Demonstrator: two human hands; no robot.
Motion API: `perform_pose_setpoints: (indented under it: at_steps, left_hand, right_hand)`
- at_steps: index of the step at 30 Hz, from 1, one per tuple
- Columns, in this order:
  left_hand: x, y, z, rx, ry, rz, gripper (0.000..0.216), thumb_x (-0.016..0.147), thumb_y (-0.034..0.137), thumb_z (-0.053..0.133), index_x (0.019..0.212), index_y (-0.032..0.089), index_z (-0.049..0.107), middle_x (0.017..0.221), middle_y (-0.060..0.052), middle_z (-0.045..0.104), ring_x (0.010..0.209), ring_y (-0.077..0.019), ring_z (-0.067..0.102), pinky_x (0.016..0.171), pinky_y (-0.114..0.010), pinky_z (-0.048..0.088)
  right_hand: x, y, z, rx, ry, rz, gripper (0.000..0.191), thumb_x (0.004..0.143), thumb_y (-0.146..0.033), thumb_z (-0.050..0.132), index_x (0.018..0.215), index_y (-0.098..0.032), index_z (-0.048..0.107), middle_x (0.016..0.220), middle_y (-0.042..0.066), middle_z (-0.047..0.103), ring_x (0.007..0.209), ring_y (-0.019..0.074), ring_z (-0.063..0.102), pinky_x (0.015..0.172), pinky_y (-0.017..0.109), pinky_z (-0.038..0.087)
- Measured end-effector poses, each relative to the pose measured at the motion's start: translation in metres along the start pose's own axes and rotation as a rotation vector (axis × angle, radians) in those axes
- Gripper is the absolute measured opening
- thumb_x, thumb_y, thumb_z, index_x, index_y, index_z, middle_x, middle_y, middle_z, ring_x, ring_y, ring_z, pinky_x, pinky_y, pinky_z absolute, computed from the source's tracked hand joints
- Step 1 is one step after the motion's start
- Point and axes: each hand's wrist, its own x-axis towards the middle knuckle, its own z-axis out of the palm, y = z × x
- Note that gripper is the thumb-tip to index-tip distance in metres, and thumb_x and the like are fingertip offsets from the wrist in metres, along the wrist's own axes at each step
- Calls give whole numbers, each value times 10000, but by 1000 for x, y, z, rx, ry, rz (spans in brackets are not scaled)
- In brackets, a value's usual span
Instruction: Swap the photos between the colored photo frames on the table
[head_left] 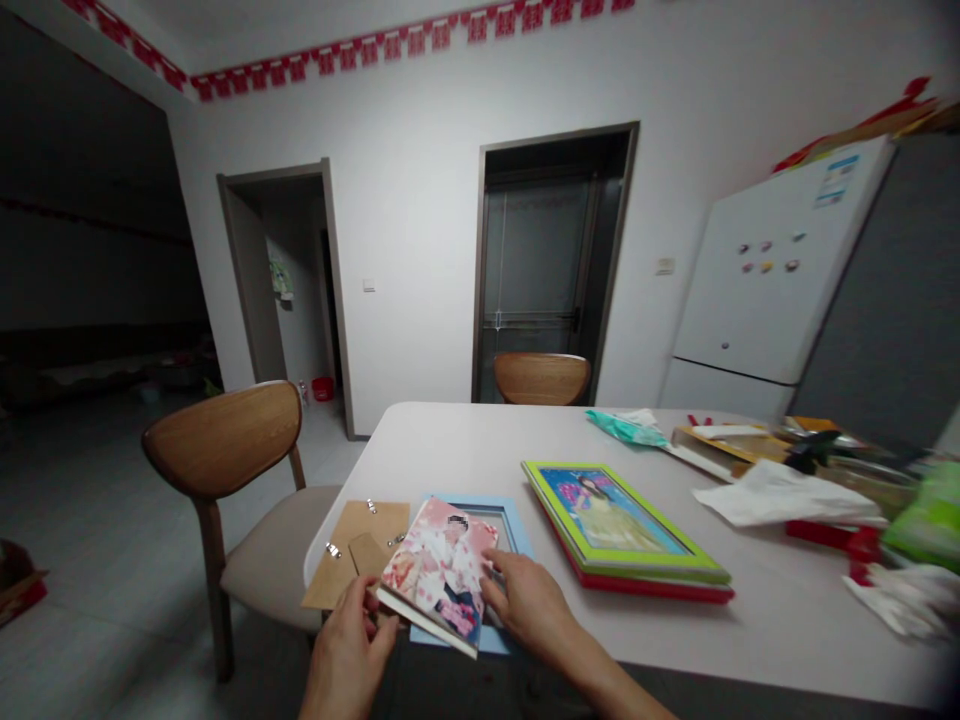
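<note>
A thick photo print or small stack of prints [442,575], with a pink picture on top, is held slightly tilted over a light blue picture frame [519,522]. My left hand [351,640] has its fingers curled at the print's lower left corner. At its right edge my right hand [529,600] grips with bent fingers and thumb. To the left lies a brown frame backing board [337,575] with metal clips and a stand flap, partly beyond my left hand. The print hides much of the frame's opening.
Stacked picture frames, the top one lime green [630,515], lie on the white table [450,440] to the right. Further right are white paper [787,495], a teal packet [626,428] and other clutter. Wooden chairs stand left [225,440] and behind [541,378].
</note>
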Motion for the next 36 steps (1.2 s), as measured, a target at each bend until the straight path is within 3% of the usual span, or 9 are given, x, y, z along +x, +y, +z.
perform_pose_setpoints:
  at_steps: [4, 8, 11, 15, 20, 22, 27, 32, 36]
  left_hand:
    - [3, 7, 5, 302, -53, 240, 588, 564, 103, 476, 1148, 172, 444, 1235, -89, 436, 1153, -224, 356, 953, -376, 276]
    - [2, 20, 17, 427, -306, 293, 692, 498, 45, 456, 1169, 209, 437, 1299, -52, 367, 1214, -236, 270, 992, -437, 199]
    - [-1, 32, 22, 429, -367, 307, 695, 499, 67, 457, 1181, 200, 427, 1305, -61, 355, 1217, -240, 262, 1001, -448, 180]
    - [-1, 39, 29, 363, -293, 344, 701, 512, 85, 448, 1207, 152, 394, 1305, -93, 347, 1213, -247, 269, 1002, -451, 194]
    - [14, 39, 30, 62, 5, 437, 523, 634, 39, 369, 1129, 161, 484, 1185, -88, 503, 1114, -189, 427, 957, -385, 325]
    - [20, 41, 24, -160, 125, 387, 387, 737, 120, 371, 1090, 191, 514, 1132, -64, 549, 1075, -174, 467, 943, -362, 348]
    - [24, 53, 23, -799, 268, -49, 369, 747, 385, 485, 1018, 142, 546, 969, -81, 634, 938, -213, 565, 829, -344, 443]
    - [16, 58, 47, -1094, 213, -154, 387, 689, 382, 571, 992, 143, 547, 1012, -86, 614, 970, -206, 547, 824, -291, 441]
    - [15, 50, 53, -1151, -10, -205, 457, 675, 364, 579, 1050, 117, 496, 1017, -121, 605, 943, -224, 560, 807, -324, 448]
  right_hand:
    - [1, 1, 1, -26, -2, -11, 264, 723, -267, 433, 909, -194, 606, 902, 94, 630, 849, 219, 542, 709, 278, 339]
    - [2, 7, 7, 147, 15, -13, 266, 703, -238, 453, 912, -183, 610, 921, 90, 629, 875, 197, 536, 752, 263, 348]
    - [5, 7, 13, 444, 37, 16, 369, 665, -203, 465, 1015, -138, 564, 953, 91, 616, 803, 164, 556, 728, 248, 389]
    - [10, -12, 10, 858, 73, 78, 384, 643, -180, 461, 1012, -109, 542, 804, 56, 621, 654, 134, 552, 605, 242, 431]
    - [7, -43, -12, 1093, 156, -35, 326, 677, -247, 508, 987, -153, 546, 821, 40, 602, 710, 135, 554, 648, 256, 444]
    - [6, -45, -15, 1137, 169, -21, 353, 696, -303, 501, 1022, -167, 525, 885, 53, 593, 727, 139, 563, 640, 262, 450]
    - [12, -32, 2, 1215, 59, 286, 454, 668, -357, 523, 1061, -135, 477, 791, 57, 596, 645, 134, 574, 532, 233, 440]
    - [19, -20, 9, 1460, 149, 330, 627, 643, -326, 545, 1202, -159, 314, 585, -35, 569, 481, 89, 519, 454, 184, 393]
    - [27, 5, 0, 1269, 225, 314, 544, 639, -277, 498, 1156, -127, 422, 496, -48, 548, 412, 91, 475, 418, 188, 368]
